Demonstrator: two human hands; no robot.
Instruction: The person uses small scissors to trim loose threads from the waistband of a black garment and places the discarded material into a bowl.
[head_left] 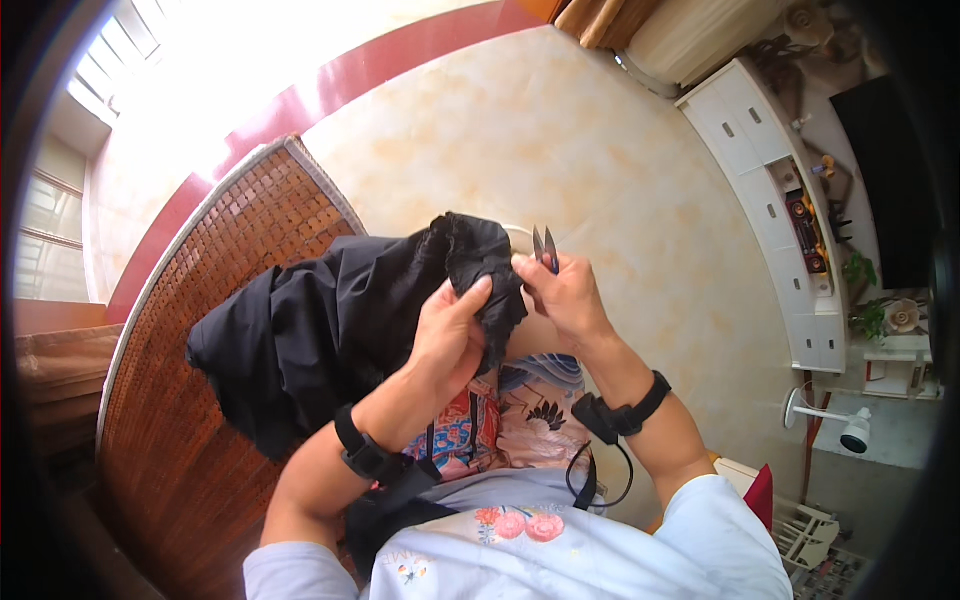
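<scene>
A black cloth garment [300, 315] lies bunched across my lap and over the mat at my left, its gathered edge lifted in front of me. My left hand [450, 325] is closed on that edge, thumb pressed on top of the fabric. In my right hand [565, 295] is a small pair of thread snips [545, 248], their two pointed blades apart and sticking up past my fingers. The right thumb and forefinger come together close beside the cloth's edge. Whether they also pinch fabric or a thread, I cannot tell.
A brown woven tile mat [160, 400] covers the seat at my left. Beyond is a pale marbled floor [420, 130] with a red border strip [330, 80]. A white cabinet [765, 200] and a white camera-like device [853, 435] stand at the right.
</scene>
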